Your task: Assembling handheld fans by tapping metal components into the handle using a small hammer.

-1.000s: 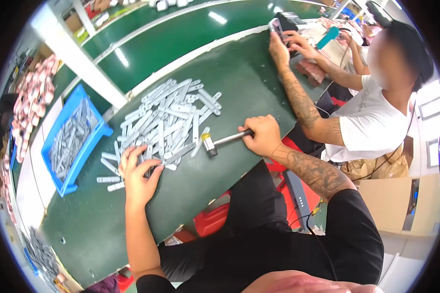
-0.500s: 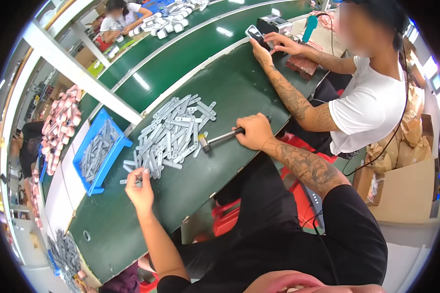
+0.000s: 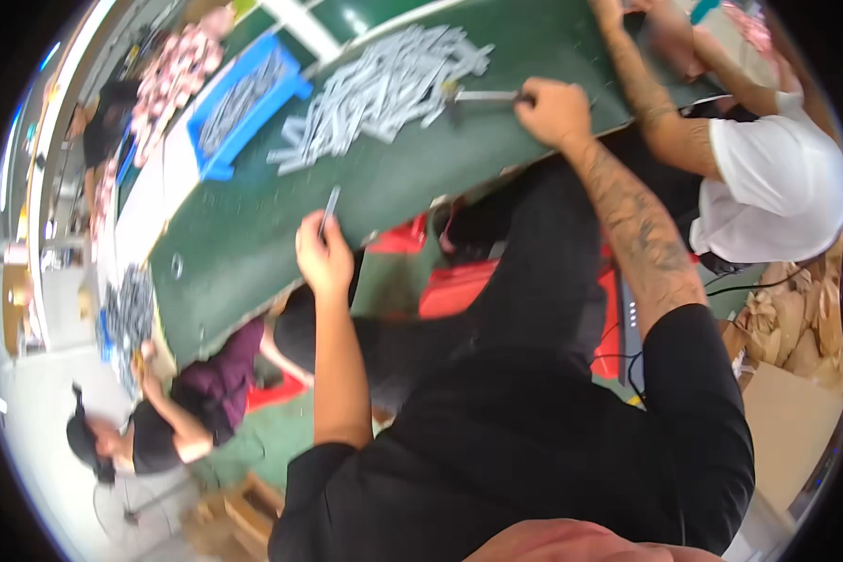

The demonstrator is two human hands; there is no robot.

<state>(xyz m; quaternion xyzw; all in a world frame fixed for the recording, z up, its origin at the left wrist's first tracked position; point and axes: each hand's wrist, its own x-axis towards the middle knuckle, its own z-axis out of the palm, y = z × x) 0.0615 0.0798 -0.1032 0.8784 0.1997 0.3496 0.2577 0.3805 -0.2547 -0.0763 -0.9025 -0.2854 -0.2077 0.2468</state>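
**Left Hand (image 3: 324,255) on Grey Strip (image 3: 332,208), Right Hand (image 3: 554,114) on Hammer (image 3: 489,96)**

Left side: the grip is pressed together, pinching one grey strip between thumb and fingers. The strip is located at the near edge of the green bench (image 3: 239,234), with its free end directed toward the far side. Contact between strip and bench cannot be determined.

Right side: the grip is closed around the handle of the hammer. The handle runs leftward from the fist. The head is blurred and sits at the right end of the strip pile (image 3: 384,92); whether the two touch cannot be determined.

Surroundings: the strip pile lies loose on the far part of the bench, its pieces crossing at various angles. A blue tray (image 3: 263,122) containing more grey pieces stands to the left of the pile. Pink parts (image 3: 173,80) are heaped to the left of the tray. A co-worker in a white shirt (image 3: 777,192) is positioned at the right; a co-worker in dark clothing (image 3: 173,421) is at the near left.
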